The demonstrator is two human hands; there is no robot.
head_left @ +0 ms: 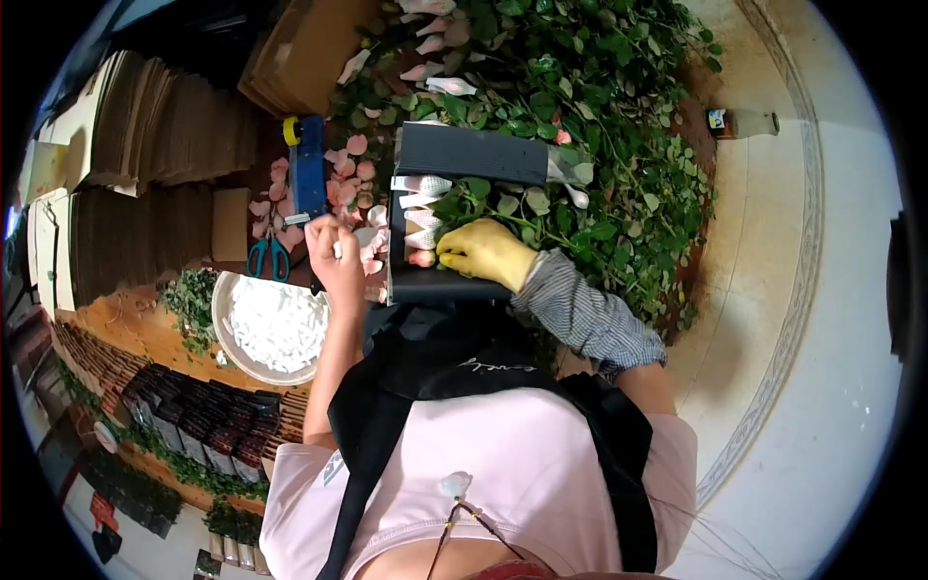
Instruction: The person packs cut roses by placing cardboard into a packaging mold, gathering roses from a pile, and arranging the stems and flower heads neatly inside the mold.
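Note:
My left hand (333, 249), bare, is closed in a fist beside a dark open box, with a small white bit showing between its fingers. On my right hand (486, 253) there is a yellow glove. Its fingers are bent and pressed together at the base of a pink-orange rosebud (421, 258), the lowest in the box; the stem is hidden by the glove. Above that bud, several buds in white net sleeves (421, 220) lie in a column. A black padded block (474, 153) lies across the stems above them.
Leafy rose stems (619, 164) cover the right side. Loose petals (346, 179), a blue tape dispenser (309, 169) and teal scissors (268, 259) lie at left, above a bowl of white pieces (275, 324). Cardboard stacks (164, 126) stand far left; a glass bottle (749, 124) is at right.

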